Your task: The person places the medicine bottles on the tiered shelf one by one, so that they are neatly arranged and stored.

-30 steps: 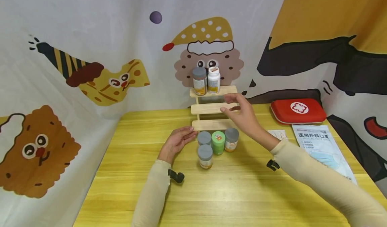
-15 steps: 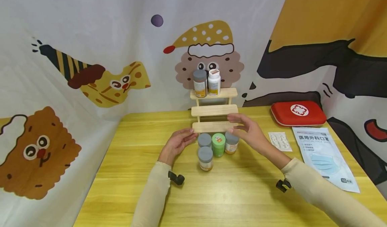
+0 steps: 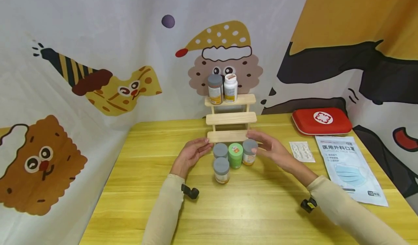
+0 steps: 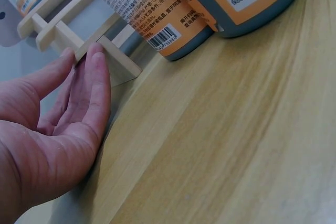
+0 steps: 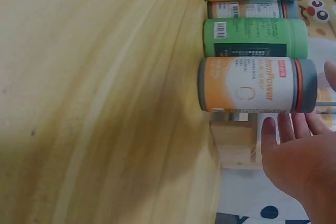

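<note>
Both hands released: left hand (image 3: pixel 192 153) fingertips against wooden rack (image 3: pixel 230 119), right hand (image 3: pixel 272 149) beside grey-capped bottle (image 3: pixel 249 152).

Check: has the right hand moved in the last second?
Yes. The right hand dropped from the wooden rack's middle shelf to beside the grey-lidded bottle.

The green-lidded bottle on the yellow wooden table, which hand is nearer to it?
Right. The right hand hovers past one grey-lidded bottle from the green-lidded bottle; the left hand touches the wooden rack's end.
</note>
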Action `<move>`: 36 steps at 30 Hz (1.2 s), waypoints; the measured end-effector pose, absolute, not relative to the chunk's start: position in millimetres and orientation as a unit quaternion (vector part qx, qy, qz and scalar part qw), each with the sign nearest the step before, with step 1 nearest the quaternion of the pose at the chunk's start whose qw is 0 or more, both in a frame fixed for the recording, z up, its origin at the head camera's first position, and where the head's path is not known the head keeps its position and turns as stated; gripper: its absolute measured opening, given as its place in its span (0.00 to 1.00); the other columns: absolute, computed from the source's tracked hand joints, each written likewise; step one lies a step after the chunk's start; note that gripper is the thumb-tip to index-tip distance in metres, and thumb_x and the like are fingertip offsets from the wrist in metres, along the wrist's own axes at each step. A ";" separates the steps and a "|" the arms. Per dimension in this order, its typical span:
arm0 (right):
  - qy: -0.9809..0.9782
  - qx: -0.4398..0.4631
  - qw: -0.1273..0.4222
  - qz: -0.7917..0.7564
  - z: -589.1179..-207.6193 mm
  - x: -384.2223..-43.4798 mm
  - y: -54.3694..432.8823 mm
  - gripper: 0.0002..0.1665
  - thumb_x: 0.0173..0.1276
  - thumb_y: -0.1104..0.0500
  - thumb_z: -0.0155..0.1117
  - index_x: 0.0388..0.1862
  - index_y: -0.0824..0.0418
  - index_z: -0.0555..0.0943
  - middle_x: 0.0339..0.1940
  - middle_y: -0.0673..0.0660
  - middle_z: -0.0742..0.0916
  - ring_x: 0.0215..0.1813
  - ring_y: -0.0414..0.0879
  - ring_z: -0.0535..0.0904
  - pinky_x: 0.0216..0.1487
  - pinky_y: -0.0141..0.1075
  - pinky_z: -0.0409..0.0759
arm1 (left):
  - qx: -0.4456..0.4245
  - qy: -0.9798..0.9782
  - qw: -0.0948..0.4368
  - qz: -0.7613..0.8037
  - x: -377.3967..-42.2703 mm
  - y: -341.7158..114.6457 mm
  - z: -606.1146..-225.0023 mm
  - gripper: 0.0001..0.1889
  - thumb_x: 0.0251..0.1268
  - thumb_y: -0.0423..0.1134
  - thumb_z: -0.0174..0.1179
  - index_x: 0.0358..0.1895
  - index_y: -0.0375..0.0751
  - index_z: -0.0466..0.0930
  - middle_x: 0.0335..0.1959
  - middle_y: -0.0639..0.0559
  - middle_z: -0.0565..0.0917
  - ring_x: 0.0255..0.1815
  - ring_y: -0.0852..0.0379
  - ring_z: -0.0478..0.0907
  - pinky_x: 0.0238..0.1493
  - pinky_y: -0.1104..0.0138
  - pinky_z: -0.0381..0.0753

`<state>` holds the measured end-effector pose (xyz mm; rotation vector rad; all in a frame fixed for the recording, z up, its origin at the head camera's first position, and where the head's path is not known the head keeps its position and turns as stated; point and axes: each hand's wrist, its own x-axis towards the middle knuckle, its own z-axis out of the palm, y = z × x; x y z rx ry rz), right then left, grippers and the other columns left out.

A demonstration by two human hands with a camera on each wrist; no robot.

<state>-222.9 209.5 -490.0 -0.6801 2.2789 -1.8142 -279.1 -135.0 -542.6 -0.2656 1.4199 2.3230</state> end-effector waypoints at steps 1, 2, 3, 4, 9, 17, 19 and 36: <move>0.759 -0.227 0.079 -0.605 -491.8 -222.9 209.8 0.39 0.76 0.63 0.68 0.82 0.62 0.66 0.80 0.65 0.74 0.79 0.61 0.69 0.73 0.27 0.74 | -0.095 0.508 0.202 0.832 -279.1 -135.0 -542.5 0.06 0.80 0.30 0.58 0.51 0.37 0.84 0.39 0.47 0.93 0.44 0.55 0.92 0.55 0.66 0.93; 0.758 -0.226 0.083 -0.606 -493.2 -222.7 209.9 0.39 0.76 0.63 0.68 0.82 0.61 0.66 0.81 0.64 0.74 0.79 0.59 0.70 0.74 0.27 0.74 | -0.094 0.509 0.202 0.831 -279.0 -134.9 -542.4 0.06 0.80 0.30 0.58 0.51 0.37 0.83 0.39 0.47 0.93 0.44 0.55 0.92 0.55 0.66 0.93; 0.757 -0.225 0.086 -0.607 -494.2 -222.3 209.7 0.39 0.75 0.62 0.69 0.81 0.61 0.67 0.81 0.63 0.74 0.79 0.56 0.70 0.74 0.27 0.74 | -0.095 0.507 0.203 0.832 -278.9 -134.9 -542.3 0.06 0.80 0.30 0.58 0.51 0.37 0.84 0.39 0.47 0.93 0.44 0.55 0.92 0.55 0.65 0.92; 0.756 -0.225 0.087 -0.608 -495.4 -222.1 209.5 0.39 0.75 0.63 0.69 0.81 0.61 0.67 0.81 0.63 0.74 0.79 0.53 0.71 0.75 0.28 0.73 | -0.097 0.505 0.204 0.833 -278.9 -134.9 -542.1 0.06 0.80 0.30 0.58 0.51 0.37 0.84 0.39 0.47 0.93 0.44 0.55 0.92 0.56 0.65 0.92; 0.756 -0.226 0.089 -0.608 -500.4 -221.1 209.2 0.39 0.73 0.64 0.71 0.80 0.61 0.68 0.78 0.63 0.76 0.72 0.38 0.77 0.75 0.30 0.74 | -0.099 0.503 0.207 0.833 -278.6 -135.3 -541.7 0.05 0.80 0.30 0.58 0.50 0.37 0.83 0.39 0.46 0.93 0.44 0.55 0.92 0.56 0.65 0.92; 0.756 -0.225 0.087 -0.608 -504.1 -220.2 209.9 0.37 0.74 0.64 0.70 0.79 0.59 0.70 0.74 0.62 0.79 0.69 0.38 0.79 0.74 0.28 0.74 | -0.092 0.505 0.207 0.833 -278.6 -135.7 -541.4 0.06 0.80 0.30 0.58 0.50 0.37 0.83 0.39 0.47 0.93 0.44 0.55 0.92 0.57 0.64 0.92; 0.757 -0.225 0.084 -0.607 -505.0 -220.5 210.0 0.36 0.74 0.64 0.70 0.79 0.59 0.70 0.73 0.63 0.80 0.68 0.38 0.79 0.73 0.27 0.74 | -0.092 0.505 0.207 0.833 -279.0 -135.8 -541.7 0.05 0.80 0.30 0.58 0.50 0.37 0.83 0.39 0.47 0.93 0.44 0.56 0.92 0.57 0.65 0.92; 0.765 -0.218 0.077 -0.601 -504.1 -220.6 209.2 0.34 0.75 0.63 0.70 0.77 0.60 0.72 0.71 0.59 0.82 0.68 0.37 0.80 0.74 0.27 0.75 | -0.093 0.505 0.214 0.831 -280.0 -135.6 -540.8 0.05 0.81 0.30 0.56 0.50 0.37 0.81 0.37 0.47 0.93 0.43 0.56 0.92 0.54 0.67 0.92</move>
